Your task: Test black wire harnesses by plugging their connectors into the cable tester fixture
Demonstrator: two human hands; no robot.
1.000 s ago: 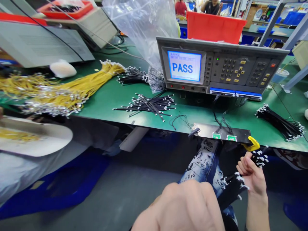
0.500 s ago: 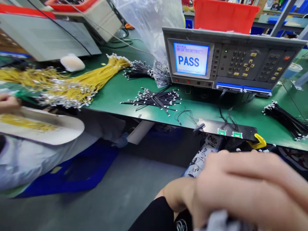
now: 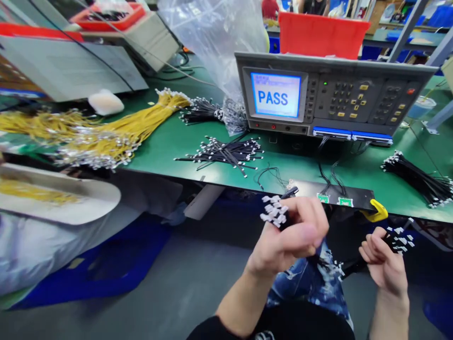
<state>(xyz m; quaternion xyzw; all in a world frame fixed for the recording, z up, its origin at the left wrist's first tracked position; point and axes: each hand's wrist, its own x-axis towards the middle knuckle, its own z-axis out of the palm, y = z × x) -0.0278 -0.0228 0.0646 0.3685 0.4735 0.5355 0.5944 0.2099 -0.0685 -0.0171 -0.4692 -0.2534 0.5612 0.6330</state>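
The left hand and right hand each grip a bunch of black cables, in front of the table. Cables are probably light and flexible; loose strands may slide. Grasp mid-length, clear of the likely fragile white connectors.

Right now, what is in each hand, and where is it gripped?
The left hand holds one bunch of black wires, the right hand another, each gripped near white plugs.

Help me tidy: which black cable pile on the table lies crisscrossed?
The pile in front of the plastic bag; cables in the bundle beside that bag and the rightmost bundle lie roughly aligned.
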